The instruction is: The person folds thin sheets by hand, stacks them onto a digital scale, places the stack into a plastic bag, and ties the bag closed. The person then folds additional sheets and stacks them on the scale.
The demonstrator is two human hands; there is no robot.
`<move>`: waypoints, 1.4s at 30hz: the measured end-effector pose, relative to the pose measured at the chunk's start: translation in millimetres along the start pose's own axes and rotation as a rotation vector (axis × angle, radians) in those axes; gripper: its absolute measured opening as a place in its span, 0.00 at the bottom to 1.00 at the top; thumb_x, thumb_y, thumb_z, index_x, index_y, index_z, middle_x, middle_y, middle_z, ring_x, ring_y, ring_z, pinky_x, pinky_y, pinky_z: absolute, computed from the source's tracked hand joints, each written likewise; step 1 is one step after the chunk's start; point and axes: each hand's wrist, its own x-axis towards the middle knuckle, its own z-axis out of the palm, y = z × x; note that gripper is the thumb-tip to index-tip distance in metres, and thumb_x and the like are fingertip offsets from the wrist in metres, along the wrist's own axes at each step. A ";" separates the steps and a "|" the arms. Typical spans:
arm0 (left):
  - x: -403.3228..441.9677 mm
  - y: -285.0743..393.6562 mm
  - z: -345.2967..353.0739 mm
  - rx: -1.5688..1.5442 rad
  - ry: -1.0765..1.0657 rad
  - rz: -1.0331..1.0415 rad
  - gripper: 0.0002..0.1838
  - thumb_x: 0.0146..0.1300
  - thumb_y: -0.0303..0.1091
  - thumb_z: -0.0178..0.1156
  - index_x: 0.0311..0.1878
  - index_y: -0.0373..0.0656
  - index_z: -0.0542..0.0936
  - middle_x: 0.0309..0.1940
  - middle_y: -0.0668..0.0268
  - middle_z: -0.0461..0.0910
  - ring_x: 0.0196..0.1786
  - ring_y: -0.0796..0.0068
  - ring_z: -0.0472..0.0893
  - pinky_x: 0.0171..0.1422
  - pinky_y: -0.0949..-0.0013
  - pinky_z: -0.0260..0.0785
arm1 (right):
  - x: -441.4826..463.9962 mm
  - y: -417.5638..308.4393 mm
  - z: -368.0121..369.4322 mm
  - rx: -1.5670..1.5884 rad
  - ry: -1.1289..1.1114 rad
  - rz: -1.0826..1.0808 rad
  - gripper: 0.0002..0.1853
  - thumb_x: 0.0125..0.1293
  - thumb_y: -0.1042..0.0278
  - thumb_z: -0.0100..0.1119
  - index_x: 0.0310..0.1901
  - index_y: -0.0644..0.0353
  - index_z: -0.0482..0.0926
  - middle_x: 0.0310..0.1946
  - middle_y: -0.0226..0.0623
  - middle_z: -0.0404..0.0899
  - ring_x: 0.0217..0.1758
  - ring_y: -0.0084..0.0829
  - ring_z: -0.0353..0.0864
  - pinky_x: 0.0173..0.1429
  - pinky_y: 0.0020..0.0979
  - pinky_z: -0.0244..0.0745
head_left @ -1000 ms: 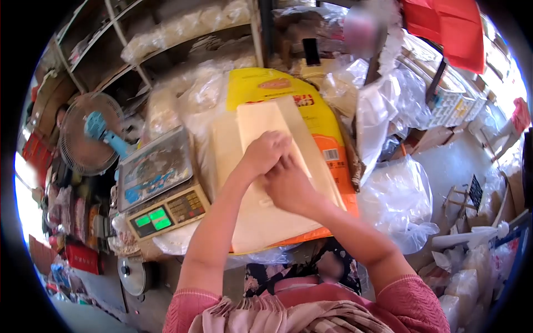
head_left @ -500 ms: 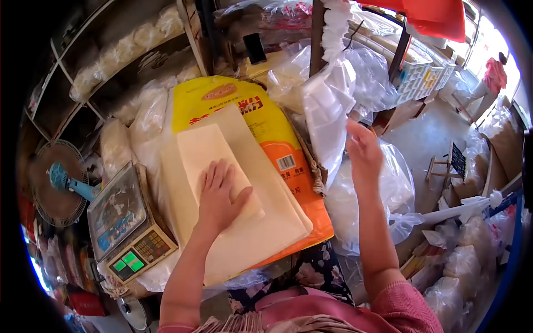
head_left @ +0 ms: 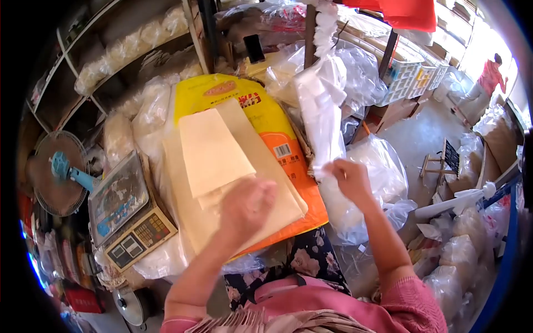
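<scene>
My right hand [head_left: 351, 180] is closed at the lower end of a white plastic bag [head_left: 322, 105], which hangs from a post and is drawn down narrow. My left hand [head_left: 248, 206] is raised over the near part of the large cream sheets [head_left: 277, 213]; motion blurs its fingers. A smaller stack of cream sheets [head_left: 214, 150] lies on the large ones, just beyond my left hand. Under both lies a yellow and orange printed sack [head_left: 286, 144].
Left of the sheets stands a scale [head_left: 133, 244], with a fan [head_left: 61, 172] beyond it. A clear plastic bundle [head_left: 377, 191] lies beside my right forearm. White crates [head_left: 402, 80] stand at the back right. Farther off is a person in pink [head_left: 491, 76].
My left hand has lifted off the small sheet stack and moved toward me and right. My right hand has come down and left, and the hanging bag is pulled narrower. The scale's green display appears dark.
</scene>
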 end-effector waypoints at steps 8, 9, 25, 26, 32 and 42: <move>-52.9 -8.7 62.2 -1.055 0.011 -0.479 0.18 0.61 0.28 0.64 0.54 0.34 0.76 0.35 0.66 0.81 0.36 0.82 0.79 0.42 0.78 0.71 | -114.7 -74.0 38.8 0.160 -0.395 -0.285 0.02 0.60 0.73 0.60 0.34 0.61 0.80 0.29 0.42 0.81 0.32 0.43 0.82 0.35 0.34 0.75; -59.8 -8.3 62.5 -1.005 0.091 -0.493 0.16 0.61 0.23 0.63 0.53 0.36 0.77 0.31 0.70 0.80 0.32 0.86 0.76 0.39 0.80 0.70 | -115.1 -77.5 30.1 0.198 -0.387 -0.293 0.02 0.60 0.74 0.60 0.33 0.61 0.80 0.29 0.42 0.81 0.31 0.41 0.82 0.35 0.33 0.75; -132.1 -37.9 20.0 0.057 0.543 -0.287 0.12 0.57 0.31 0.65 0.43 0.38 0.80 0.32 0.63 0.79 0.39 0.72 0.79 0.47 0.70 0.69 | -74.7 -74.8 54.6 0.517 -0.679 -0.037 0.07 0.62 0.71 0.63 0.39 0.66 0.81 0.27 0.34 0.81 0.31 0.20 0.79 0.37 0.24 0.74; -133.4 -35.0 19.8 0.102 0.555 -0.258 0.11 0.58 0.31 0.65 0.42 0.38 0.79 0.32 0.62 0.79 0.37 0.72 0.78 0.45 0.70 0.70 | -79.2 -75.8 62.7 0.569 -0.664 -0.042 0.06 0.63 0.72 0.61 0.38 0.66 0.81 0.26 0.34 0.81 0.30 0.19 0.79 0.35 0.24 0.74; -151.2 -1.8 32.0 -0.399 0.093 -0.578 0.18 0.61 0.46 0.65 0.32 0.39 0.79 0.21 0.64 0.77 0.23 0.78 0.74 0.30 0.72 0.67 | -103.9 -92.3 82.5 0.529 -0.839 0.053 0.05 0.62 0.73 0.63 0.36 0.63 0.77 0.24 0.29 0.79 0.28 0.15 0.77 0.33 0.22 0.72; -165.1 -31.4 41.8 -1.633 0.344 -0.570 0.06 0.66 0.29 0.56 0.32 0.38 0.74 0.30 0.62 0.80 0.37 0.72 0.81 0.37 0.71 0.75 | -112.3 -24.9 79.5 0.413 -0.555 0.110 0.10 0.58 0.70 0.66 0.29 0.61 0.73 0.22 0.35 0.79 0.24 0.24 0.79 0.30 0.27 0.73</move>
